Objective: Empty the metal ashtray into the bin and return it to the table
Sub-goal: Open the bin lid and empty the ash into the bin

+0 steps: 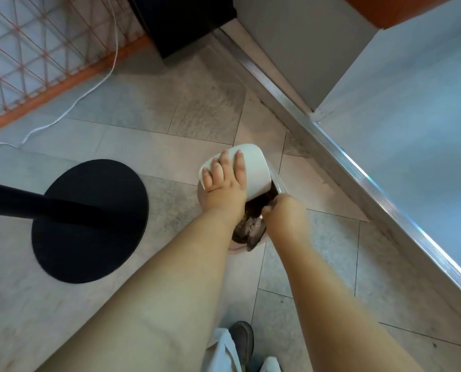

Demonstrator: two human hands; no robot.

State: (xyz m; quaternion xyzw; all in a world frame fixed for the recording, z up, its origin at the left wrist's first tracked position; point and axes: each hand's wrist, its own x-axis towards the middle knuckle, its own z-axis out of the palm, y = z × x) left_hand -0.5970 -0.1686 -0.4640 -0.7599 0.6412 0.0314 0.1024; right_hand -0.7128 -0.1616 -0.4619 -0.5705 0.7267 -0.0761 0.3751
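A small bin (279, 185) stands on the floor below me, its white swing lid (256, 170) tilted open. My left hand (224, 183) lies flat on the lid with fingers spread, pressing it back. My right hand (284, 213) grips the metal ashtray (254, 230), which is tipped on its edge over the dark opening of the bin. Grey-brown ash and butts show in the ashtray and in the bin beneath it. My left wrist hides part of the ashtray's rim.
A black round stand base (90, 221) with a black pole (36, 202) sits left of the bin. A white cable (71, 106) runs past an orange-framed mesh panel (23, 63). A metal threshold strip (358, 167) crosses diagonally at the right. My shoe (241, 342) is near the bottom.
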